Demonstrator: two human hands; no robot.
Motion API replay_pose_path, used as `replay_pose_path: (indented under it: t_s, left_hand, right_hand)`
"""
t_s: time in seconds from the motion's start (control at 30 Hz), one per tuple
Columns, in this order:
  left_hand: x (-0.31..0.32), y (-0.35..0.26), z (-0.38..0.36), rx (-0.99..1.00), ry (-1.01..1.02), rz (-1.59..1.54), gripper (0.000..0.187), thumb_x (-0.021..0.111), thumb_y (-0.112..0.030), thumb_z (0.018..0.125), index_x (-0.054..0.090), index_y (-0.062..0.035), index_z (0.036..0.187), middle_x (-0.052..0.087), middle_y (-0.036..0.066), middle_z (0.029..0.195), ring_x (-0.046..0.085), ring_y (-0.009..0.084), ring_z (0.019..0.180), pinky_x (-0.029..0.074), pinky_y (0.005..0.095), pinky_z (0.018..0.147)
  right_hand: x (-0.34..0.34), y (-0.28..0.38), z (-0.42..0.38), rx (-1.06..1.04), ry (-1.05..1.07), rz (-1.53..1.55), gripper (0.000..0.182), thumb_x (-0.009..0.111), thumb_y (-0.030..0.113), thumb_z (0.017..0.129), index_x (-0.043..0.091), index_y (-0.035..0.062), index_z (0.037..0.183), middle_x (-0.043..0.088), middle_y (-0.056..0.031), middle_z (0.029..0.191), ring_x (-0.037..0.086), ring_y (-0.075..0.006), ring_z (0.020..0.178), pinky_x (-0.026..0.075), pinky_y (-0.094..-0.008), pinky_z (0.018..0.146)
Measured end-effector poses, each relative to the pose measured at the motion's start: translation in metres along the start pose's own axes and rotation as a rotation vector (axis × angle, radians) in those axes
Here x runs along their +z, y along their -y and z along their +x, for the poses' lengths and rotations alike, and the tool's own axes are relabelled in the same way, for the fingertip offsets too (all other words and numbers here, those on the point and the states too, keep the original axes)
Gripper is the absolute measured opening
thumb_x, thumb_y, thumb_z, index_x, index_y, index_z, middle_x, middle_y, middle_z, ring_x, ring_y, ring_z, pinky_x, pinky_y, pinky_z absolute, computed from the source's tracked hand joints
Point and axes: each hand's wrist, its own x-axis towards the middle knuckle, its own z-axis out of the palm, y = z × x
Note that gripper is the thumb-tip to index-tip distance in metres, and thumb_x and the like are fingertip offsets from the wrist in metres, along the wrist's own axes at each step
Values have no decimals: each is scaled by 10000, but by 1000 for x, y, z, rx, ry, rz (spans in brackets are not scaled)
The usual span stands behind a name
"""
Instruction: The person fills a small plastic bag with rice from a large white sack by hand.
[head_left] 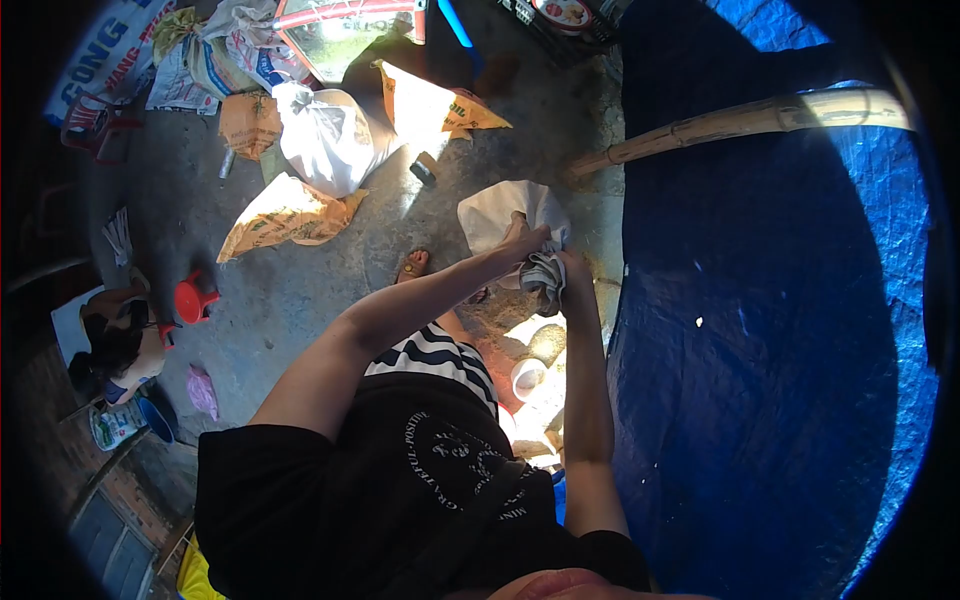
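A whitish woven sack [488,216] is in front of my body, its bunched, twisted greyish end [543,282] pointing back toward me. My left hand [530,240] is closed on the gathered cloth of the sack, reaching in from the left. On the other side, my right hand [574,268] is closed around the same bunched part, close beside the left. The fingers of both hands are partly hidden by the folds. Below the sack, a white tub [528,378] stands in a sunlit patch near my legs.
A large blue tarp [740,330] fills the right side, with a bamboo pole [740,125] across it. Orange printed sacks [290,215] and a full white sack [325,140] lie ahead. At left are a red stool [195,297] and another person [125,345] sitting low.
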Motion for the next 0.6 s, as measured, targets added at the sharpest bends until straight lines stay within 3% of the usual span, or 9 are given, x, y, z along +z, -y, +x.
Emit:
replay_pose_path:
  t_s: [0.13,0.23,0.3,0.6]
  left_hand:
    - [-9,8,-15,27,26,-203,557,514,-237,708,260,104,1068,465,229,935,529,238,797,448,288,608]
    - [-18,10,-24,65,8,-96,556,517,-233,705,263,101,1069,466,220,927,525,225,781,447,284,605]
    - [-21,14,-23,74,-7,-61,557,520,-231,704,263,99,1072,467,217,925,525,220,777,446,282,605]
    - [-39,10,-19,97,-57,-209,537,527,-158,691,256,86,1086,453,221,939,518,215,797,440,284,612]
  right_hand:
    - [3,-7,0,65,41,41,226,413,88,727,515,-5,906,542,-86,754,536,-142,601,432,-238,556]
    - [0,-23,2,-89,101,-239,211,407,112,731,534,1,856,545,-88,734,539,-139,596,432,-241,539]
    - [0,-28,5,112,54,85,219,400,139,767,524,-17,857,569,-85,704,555,-123,570,453,-224,503]
    - [38,-3,3,155,37,145,190,414,152,753,532,4,765,554,-76,635,536,-145,498,441,-241,431]
